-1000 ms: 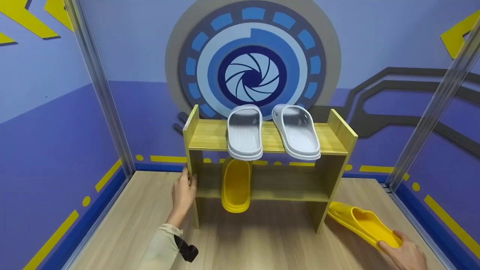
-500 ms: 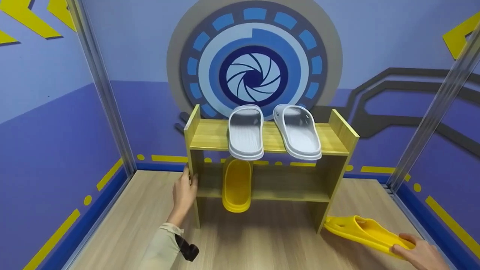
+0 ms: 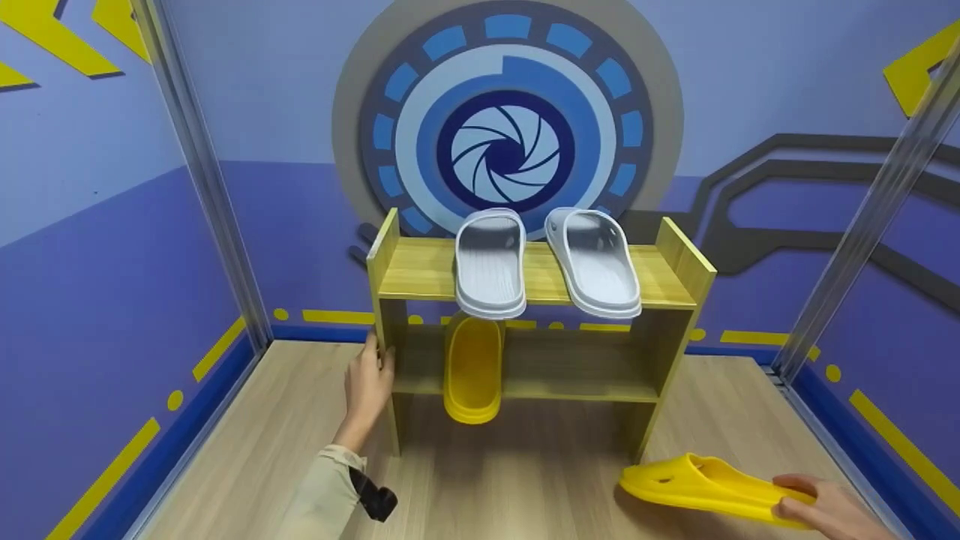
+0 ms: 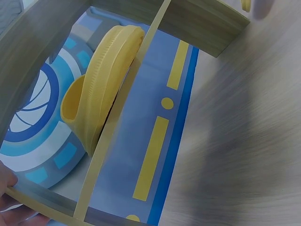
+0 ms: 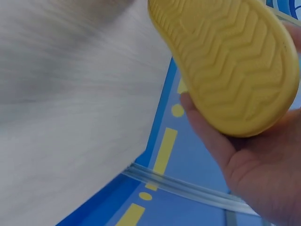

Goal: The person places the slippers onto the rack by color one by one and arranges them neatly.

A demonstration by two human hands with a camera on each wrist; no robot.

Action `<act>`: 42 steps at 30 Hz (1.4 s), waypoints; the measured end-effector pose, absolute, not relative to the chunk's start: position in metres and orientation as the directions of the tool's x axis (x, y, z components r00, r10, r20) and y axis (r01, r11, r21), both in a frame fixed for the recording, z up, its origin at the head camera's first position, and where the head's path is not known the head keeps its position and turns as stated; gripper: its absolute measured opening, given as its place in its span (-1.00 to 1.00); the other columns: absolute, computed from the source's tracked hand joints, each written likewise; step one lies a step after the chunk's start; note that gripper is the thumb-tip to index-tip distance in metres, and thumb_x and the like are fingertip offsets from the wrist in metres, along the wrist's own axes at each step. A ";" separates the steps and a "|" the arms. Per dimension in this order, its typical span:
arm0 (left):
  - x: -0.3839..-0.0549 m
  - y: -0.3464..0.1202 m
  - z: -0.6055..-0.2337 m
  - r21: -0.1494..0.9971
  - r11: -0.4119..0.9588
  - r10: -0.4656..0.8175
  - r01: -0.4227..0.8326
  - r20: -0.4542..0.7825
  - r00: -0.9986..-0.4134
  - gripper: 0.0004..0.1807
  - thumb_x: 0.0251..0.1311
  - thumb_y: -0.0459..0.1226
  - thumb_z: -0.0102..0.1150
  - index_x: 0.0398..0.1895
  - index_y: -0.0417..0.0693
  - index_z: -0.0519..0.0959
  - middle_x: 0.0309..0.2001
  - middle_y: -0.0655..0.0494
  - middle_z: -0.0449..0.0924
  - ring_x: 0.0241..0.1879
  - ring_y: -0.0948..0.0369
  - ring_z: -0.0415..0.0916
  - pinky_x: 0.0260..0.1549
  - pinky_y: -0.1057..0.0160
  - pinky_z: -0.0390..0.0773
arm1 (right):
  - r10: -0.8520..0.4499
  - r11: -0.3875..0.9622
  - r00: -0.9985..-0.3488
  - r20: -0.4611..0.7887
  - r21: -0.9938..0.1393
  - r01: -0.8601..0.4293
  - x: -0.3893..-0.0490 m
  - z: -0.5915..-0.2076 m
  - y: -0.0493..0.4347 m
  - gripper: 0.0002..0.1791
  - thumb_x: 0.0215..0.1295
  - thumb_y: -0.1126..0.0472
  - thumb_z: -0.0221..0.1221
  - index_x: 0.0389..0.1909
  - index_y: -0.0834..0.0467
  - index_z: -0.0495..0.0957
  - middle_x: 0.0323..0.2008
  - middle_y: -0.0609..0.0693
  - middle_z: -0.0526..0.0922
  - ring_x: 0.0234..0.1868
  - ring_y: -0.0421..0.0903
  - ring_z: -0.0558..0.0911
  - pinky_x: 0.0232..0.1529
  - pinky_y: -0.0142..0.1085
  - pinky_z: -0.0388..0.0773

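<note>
My right hand (image 3: 829, 508) holds a yellow slipper (image 3: 697, 487) by its heel end, low at the front right with the toe pointing left. Its zigzag-grooved sole (image 5: 230, 66) faces the camera in the right wrist view, thumb at one edge. My left hand (image 3: 369, 386) grips the left side panel of a small wooden shoe rack (image 3: 529, 394); fingers (image 4: 23, 217) wrap the panel's edge in the left wrist view. Another yellow slipper (image 3: 472, 375) lies on the lower shelf, left of the middle, its heel jutting over the front edge.
Two grey slippers, the left one (image 3: 490, 270) and the right one (image 3: 600, 270), sit on the top shelf, heels forward. The rack stands on a wood-grain surface (image 3: 495, 487), with a patterned blue wall (image 3: 285, 240) behind and metal posts (image 3: 206, 187) at the corners.
My right hand has carried the yellow slipper forward toward the viewer, turning its toe leftward, from beside the rack's right leg to in front of it. The left hand has stayed on the panel.
</note>
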State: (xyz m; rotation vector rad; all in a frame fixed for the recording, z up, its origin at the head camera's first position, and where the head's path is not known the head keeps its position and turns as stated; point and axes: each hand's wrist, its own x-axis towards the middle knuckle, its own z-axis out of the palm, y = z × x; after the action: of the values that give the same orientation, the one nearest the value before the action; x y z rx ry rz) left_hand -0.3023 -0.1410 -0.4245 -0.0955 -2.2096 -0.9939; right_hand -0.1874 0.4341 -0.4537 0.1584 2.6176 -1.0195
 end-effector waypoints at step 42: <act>-0.302 -0.141 -0.423 0.625 0.712 -0.206 0.321 0.622 -0.755 -0.77 0.14 -0.37 0.05 -0.14 -0.28 0.39 -0.40 -0.19 0.55 -0.42 -0.05 0.52 -0.54 0.00 0.45 | 0.244 0.710 -0.937 0.249 -0.704 -0.002 -0.228 -0.449 0.283 -0.20 -0.03 0.07 0.25 0.20 0.34 0.18 0.07 0.33 0.31 -0.09 0.14 0.39 -0.09 -0.03 0.34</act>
State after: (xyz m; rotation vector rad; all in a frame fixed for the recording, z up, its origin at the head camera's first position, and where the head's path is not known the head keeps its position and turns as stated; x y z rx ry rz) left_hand -0.3023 -0.1409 -0.4232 -0.0870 -2.2223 -0.9801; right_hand -0.2281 0.2834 -0.4488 0.2342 3.2023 -1.3183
